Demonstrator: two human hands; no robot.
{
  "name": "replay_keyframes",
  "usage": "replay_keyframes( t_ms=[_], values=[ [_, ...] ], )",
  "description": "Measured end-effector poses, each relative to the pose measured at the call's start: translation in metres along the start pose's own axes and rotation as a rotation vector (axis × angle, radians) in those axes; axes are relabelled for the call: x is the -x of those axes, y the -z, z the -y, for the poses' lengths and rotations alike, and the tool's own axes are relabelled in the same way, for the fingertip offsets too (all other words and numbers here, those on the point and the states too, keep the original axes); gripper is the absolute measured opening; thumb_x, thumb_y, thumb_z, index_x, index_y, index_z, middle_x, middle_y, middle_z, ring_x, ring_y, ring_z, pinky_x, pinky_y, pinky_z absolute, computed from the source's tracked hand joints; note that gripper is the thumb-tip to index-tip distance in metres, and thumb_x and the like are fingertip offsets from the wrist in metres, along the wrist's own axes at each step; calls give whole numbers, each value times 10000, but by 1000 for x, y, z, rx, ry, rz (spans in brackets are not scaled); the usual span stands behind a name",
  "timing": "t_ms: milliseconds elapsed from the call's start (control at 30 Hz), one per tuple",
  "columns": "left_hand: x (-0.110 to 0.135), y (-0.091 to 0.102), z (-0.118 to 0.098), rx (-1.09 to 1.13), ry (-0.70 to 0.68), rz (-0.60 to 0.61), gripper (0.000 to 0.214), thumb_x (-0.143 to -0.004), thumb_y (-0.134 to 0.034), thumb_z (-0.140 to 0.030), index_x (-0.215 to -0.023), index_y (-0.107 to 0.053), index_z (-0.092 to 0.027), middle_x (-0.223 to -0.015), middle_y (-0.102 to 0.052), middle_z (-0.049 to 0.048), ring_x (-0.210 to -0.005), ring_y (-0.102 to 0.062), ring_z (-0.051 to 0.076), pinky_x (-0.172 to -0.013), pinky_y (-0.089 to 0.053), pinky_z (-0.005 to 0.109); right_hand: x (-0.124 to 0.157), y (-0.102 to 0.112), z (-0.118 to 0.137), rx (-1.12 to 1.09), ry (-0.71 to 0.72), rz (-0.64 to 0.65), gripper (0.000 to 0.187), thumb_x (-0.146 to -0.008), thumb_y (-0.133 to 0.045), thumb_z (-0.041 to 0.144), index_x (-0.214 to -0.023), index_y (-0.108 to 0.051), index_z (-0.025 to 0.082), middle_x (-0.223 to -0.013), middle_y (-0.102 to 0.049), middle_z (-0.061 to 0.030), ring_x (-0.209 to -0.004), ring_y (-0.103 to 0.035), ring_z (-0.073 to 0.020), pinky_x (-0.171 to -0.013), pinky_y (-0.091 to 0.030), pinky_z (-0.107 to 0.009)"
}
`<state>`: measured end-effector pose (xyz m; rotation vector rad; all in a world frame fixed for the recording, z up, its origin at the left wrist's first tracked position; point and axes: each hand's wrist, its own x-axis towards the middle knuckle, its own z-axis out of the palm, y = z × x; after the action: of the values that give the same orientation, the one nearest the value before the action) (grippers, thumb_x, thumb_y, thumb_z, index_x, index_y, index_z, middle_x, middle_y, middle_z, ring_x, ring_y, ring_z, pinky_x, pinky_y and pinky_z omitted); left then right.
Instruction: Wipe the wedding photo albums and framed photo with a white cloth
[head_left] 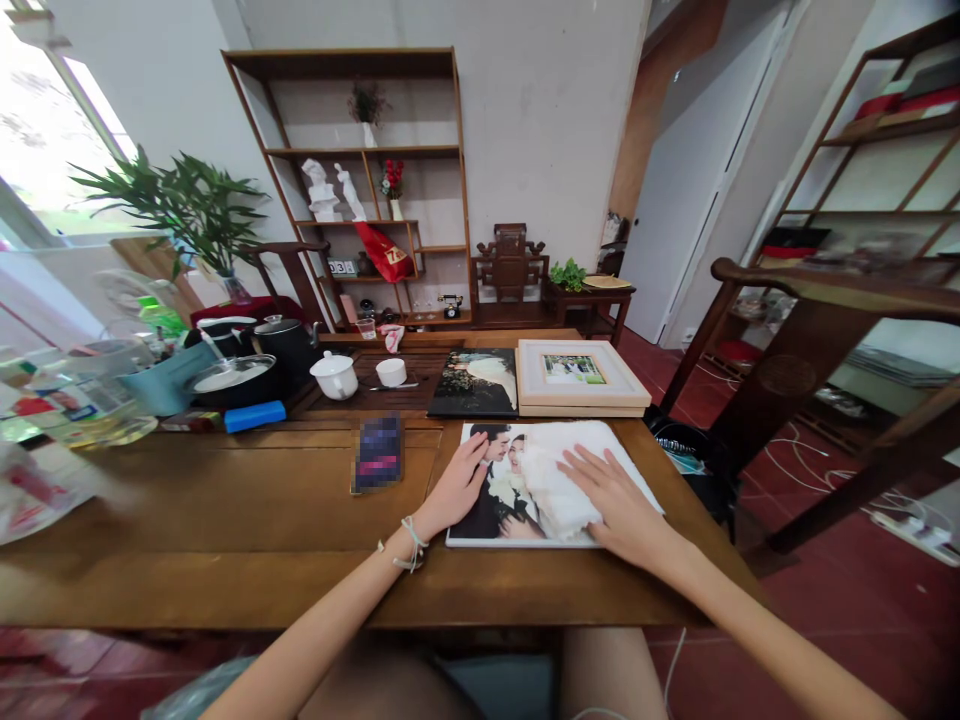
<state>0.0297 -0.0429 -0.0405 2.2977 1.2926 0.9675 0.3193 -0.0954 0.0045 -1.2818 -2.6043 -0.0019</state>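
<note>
A wedding photo panel (pixel 487 520) with a white edge lies flat on the wooden table in front of me. My left hand (pixel 456 482) rests on its left part, fingers stretched out over the printed picture. On the right half of the panel is a folded white fluffy cloth (pixel 551 470). My right hand (pixel 626 500) lies flat on this cloth with its fingers spread; its palm side is hidden. Behind the panel are a dark photo panel (pixel 469 385) and a light wooden picture frame (pixel 532 375), which appears stacked on another frame.
A pixelated dark item (pixel 377 455) lies left of my left hand. Further back stand a white lidded cup (pixel 334 376), a small white cup (pixel 391 373), a blue box (pixel 255 416) and a black pan (pixel 232 380). A wooden chair (pixel 795 370) stands at the right.
</note>
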Motion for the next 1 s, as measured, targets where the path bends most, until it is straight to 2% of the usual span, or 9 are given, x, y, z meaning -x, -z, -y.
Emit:
replay_keyframes(
  t_ms=[133,233,333,433,567,667,800,1000],
  values=[
    [0,-2,-1,-9,8,6,463,-950,-410,-332,-1387,-436,-180,-1515,-362,135,-1419,-310,246,-1176,-252,472,37,9,23,29,106,20,882,-561,-468,74,-1437,-398,161,-1515,-352,-110,-1436,-160,-276,-1151,-122,-546],
    [1,0,-6,-34,-8,13,498,-931,-453,-365,-1386,-433,-163,-1509,-364,155,-1419,-306,268,-1173,-248,491,44,15,25,27,131,25,858,-553,-490,77,-1404,-443,175,-1491,-389,-118,-1417,-214,-293,-1150,-120,-544],
    [1,3,-9,-47,-18,28,505,-932,-444,-379,-1383,-431,-153,-1507,-364,165,-1420,-303,275,-1171,-247,506,27,14,13,2,89,-3,731,-605,-517,105,-1332,-517,177,-1475,-400,-144,-1396,-263,-305,-1142,-137,-548],
    [1,4,-10,-53,-7,42,505,-930,-444,-378,-1381,-435,-149,-1508,-362,165,-1422,-298,276,-1172,-248,502,-3,9,-4,-21,14,-34,672,-625,-541,136,-1296,-539,150,-1503,-345,-172,-1414,-214,-319,-1138,-132,-552],
    [1,4,-9,-55,-11,37,500,-931,-448,-375,-1385,-432,-166,-1510,-362,156,-1421,-301,273,-1169,-253,502,-40,1,-17,-22,-75,-34,733,-653,-512,123,-1383,-454,142,-1531,-301,-157,-1440,-143,-281,-1145,-105,-539],
    [1,3,-8,-58,-17,30,497,-936,-446,-376,-1393,-421,-185,-1512,-362,147,-1422,-301,267,-1168,-256,502,-50,-4,-13,19,-116,-55,768,-689,-492,128,-1447,-371,154,-1532,-301,-146,-1439,-150,-279,-1140,-108,-554],
    [1,2,-8,-67,-13,37,499,-942,-431,-369,-1396,-419,-161,-1514,-354,160,-1424,-294,266,-1172,-245,503,-35,-3,5,75,-109,-17,758,-678,-501,139,-1430,-407,138,-1521,-324,-147,-1428,-176,-320,-1129,-132,-579],
    [2,3,-7,-68,-45,33,483,-937,-448,-366,-1384,-448,-184,-1508,-370,148,-1416,-311,277,-1165,-258,512,16,1,46,88,-19,-11,800,-662,-555,176,-1445,-390,152,-1529,-301,-161,-1431,-124,-363,-1127,-78,-607]
  ],
)
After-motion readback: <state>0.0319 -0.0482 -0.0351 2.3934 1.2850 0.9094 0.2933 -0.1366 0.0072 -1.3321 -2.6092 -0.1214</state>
